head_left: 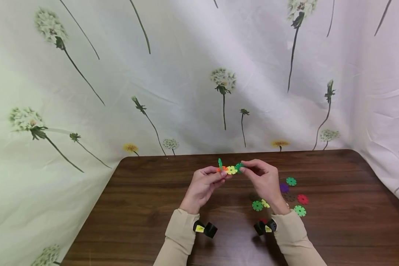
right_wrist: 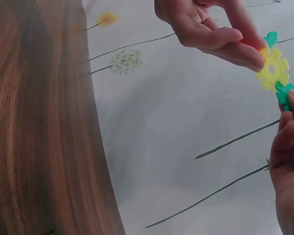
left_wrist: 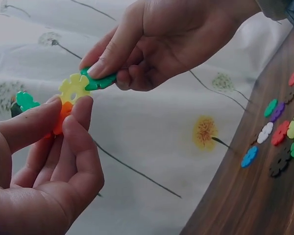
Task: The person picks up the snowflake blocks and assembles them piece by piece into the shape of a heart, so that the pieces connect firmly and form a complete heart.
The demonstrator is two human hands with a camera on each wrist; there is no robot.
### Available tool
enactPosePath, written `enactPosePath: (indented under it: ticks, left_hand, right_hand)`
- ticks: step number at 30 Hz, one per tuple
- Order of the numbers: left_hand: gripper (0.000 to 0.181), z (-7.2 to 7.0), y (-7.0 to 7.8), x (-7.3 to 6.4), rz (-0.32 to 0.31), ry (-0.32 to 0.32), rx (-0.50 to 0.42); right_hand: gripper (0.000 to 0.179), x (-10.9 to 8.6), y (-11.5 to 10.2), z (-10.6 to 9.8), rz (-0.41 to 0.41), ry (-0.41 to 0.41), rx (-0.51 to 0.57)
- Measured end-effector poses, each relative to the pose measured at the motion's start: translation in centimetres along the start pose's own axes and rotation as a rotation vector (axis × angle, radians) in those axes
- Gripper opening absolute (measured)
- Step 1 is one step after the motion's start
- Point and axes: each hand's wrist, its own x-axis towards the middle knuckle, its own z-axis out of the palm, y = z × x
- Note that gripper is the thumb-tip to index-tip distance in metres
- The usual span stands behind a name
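Observation:
Above the table, both hands hold a short chain of notched plastic snowflake discs. My left hand (head_left: 199, 186) pinches the orange disc (left_wrist: 62, 120) between thumb and fingers, which hide much of it. A green disc (head_left: 220, 163) stands crosswise at the orange disc's far side. Between the hands shows a yellow disc (left_wrist: 72, 90), with its centre hole visible. My right hand (head_left: 265, 183) pinches another green disc (left_wrist: 104, 82) at the chain's right end, its edge meeting the yellow one, as the right wrist view also shows.
Loose discs lie on the dark wooden table (head_left: 146, 214) under and beside the right forearm, among them a red (head_left: 302, 199), a purple (head_left: 284, 188), a green (head_left: 290, 181) and a blue one (left_wrist: 249, 156). A white dandelion-print cloth (head_left: 186, 92) hangs behind the table.

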Motion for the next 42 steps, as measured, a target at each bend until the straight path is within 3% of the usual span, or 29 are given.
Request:
enactPosePath:
  ticks: [5,13,21,27,34,42]
  left_hand:
    - [0.030,0.08,-0.17,0.11,-0.014,-0.021,-0.042]
    - [0.024,0.31,-0.20,0.11,-0.078,-0.002,-0.114]
    - [0.030,0.35,0.12,-0.10,-0.047,0.022,-0.105]
    - [0.032,0.26,-0.06,-0.10,-0.062,-0.002,-0.127]
    - [0.033,0.22,-0.24,-0.07,-0.054,-0.022,-0.112]
    - [0.010,-0.19,-0.51,-0.02,-0.016,-0.084,-0.122]
  right_hand:
    - [0.017,0.03,-0.13,0.12,-0.020,0.032,-0.012]
    - [0.015,0.06,-0.43,0.25,-0.013,0.053,-0.019]
    - [0.015,0.13,-0.62,0.44,-0.022,0.045,0.021]
    - [0.016,-0.12,-0.63,0.79,-0.021,0.089,0.020]
    - [0.015,-0.06,-0.71,0.52,-0.022,0.069,0.035]
    - [0.015,-0.14,-0.70,0.43,-0.021,0.037,0.024]
